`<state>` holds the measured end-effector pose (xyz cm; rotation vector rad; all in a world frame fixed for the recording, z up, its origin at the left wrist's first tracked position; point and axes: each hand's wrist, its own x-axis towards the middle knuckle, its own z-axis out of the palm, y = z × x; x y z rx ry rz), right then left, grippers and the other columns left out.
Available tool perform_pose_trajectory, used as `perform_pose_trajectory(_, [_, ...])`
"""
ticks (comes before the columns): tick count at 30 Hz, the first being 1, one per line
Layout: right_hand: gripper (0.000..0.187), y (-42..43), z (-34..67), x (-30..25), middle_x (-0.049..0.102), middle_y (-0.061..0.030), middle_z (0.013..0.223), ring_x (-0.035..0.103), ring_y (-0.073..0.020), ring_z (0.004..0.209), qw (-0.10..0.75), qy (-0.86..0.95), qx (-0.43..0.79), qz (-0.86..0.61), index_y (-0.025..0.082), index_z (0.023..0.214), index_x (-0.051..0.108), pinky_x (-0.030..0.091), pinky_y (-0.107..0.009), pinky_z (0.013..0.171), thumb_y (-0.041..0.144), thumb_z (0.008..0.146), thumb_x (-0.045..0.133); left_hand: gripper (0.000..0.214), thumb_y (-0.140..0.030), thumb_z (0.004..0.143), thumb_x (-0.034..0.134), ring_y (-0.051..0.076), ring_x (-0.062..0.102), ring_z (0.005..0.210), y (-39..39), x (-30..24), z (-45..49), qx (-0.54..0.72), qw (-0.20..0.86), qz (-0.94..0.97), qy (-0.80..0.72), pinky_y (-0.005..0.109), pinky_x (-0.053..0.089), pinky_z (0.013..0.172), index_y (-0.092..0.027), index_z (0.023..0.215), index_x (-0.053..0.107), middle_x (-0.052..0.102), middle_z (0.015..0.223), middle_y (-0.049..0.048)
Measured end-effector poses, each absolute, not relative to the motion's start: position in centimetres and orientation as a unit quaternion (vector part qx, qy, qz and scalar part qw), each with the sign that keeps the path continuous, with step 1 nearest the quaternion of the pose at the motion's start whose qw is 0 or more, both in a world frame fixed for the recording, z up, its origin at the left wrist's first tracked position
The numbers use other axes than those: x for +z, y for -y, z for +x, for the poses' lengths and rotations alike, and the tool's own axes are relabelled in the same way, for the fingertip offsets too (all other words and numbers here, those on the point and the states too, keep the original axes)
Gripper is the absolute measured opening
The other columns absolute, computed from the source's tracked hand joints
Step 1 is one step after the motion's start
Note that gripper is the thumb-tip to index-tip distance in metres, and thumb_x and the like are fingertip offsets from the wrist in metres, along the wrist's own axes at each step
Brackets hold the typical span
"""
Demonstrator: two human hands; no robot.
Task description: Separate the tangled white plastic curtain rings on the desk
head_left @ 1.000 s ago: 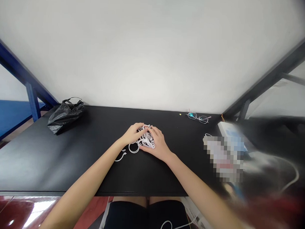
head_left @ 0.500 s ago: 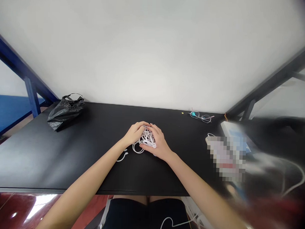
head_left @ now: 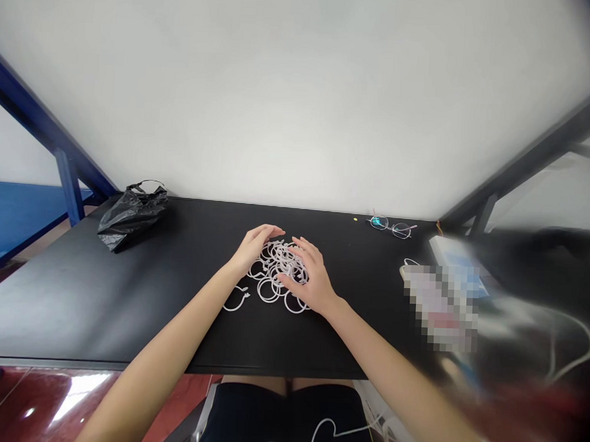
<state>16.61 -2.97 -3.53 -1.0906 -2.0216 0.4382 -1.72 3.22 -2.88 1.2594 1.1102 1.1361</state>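
Note:
A loose heap of several white plastic rings [head_left: 278, 271] lies spread on the black table [head_left: 128, 292]. My left hand [head_left: 253, 245] hovers at the heap's left side with its fingers curved and apart, holding nothing. On the right side my right hand [head_left: 308, 273] rests flat across some rings, fingers spread. One ring [head_left: 236, 301] lies apart near my left wrist.
A crumpled black plastic bag [head_left: 132, 215] sits at the back left. Eyeglasses [head_left: 391, 227] lie at the back right by the wall. A blurred-out item [head_left: 440, 303], a box and white cables are at the right. The table's front edge is near my lap.
Both hands have opened and drawn slightly apart. The rings, bunched under the hands before, now lie spread out on the table.

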Motion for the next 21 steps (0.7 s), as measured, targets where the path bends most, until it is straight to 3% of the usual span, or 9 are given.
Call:
perform_pose_trajectory(4, [0.034,5.5,14.7,-2.9,0.059,-0.0104,0.137,0.044,-0.0265,0.137,0.308,0.907,0.104,-0.269,0.023,0.119,0.062,0.021,-0.051,0.119,0.043,0.092,0.055,0.034,-0.048,0.082,0.056,0.025,0.061,0.12,-3.8,-3.0,-2.5,0.506,0.581,0.44,-0.462,0.04,0.04,0.106,-0.017,0.095,0.064,0.072,0.115,0.013])
perform_pose_trajectory(9, [0.043,7.4,12.9,-3.3,0.057,-0.0129,0.139,0.039,-0.0271,0.14,0.193,0.964,0.104,-0.152,0.015,0.13,0.055,0.02,-0.051,0.119,0.041,0.096,0.05,0.036,-0.05,0.078,0.06,0.026,0.062,0.119,-4.2,-3.1,-2.7,0.507,0.599,0.418,-0.457,0.041,0.041,0.105,-0.017,0.094,0.063,0.072,0.116,0.014])
perform_pose_trajectory(14, [0.024,6.3,13.3,-4.2,0.072,-0.0064,0.107,0.054,-0.0216,0.122,0.208,0.956,0.107,-0.178,0.016,0.116,0.062,0.026,-0.046,0.118,0.024,0.097,0.049,0.034,-0.048,0.078,0.062,0.027,0.061,0.12,-4.1,-3.0,-2.7,0.504,0.614,0.406,-0.452,0.04,0.037,0.108,-0.017,0.093,0.064,0.073,0.113,0.0125])
perform_pose_trajectory(21, [0.015,5.3,14.1,-4.3,0.068,-0.0032,0.087,0.06,-0.0179,0.097,0.257,0.94,0.096,-0.204,0.019,0.094,0.064,0.034,-0.042,0.115,0.016,0.096,0.05,0.033,-0.048,0.082,0.059,0.026,0.061,0.121,-4.0,-3.0,-2.8,0.497,0.607,0.421,-0.455,0.041,0.038,0.108,-0.018,0.095,0.064,0.073,0.113,0.0111])
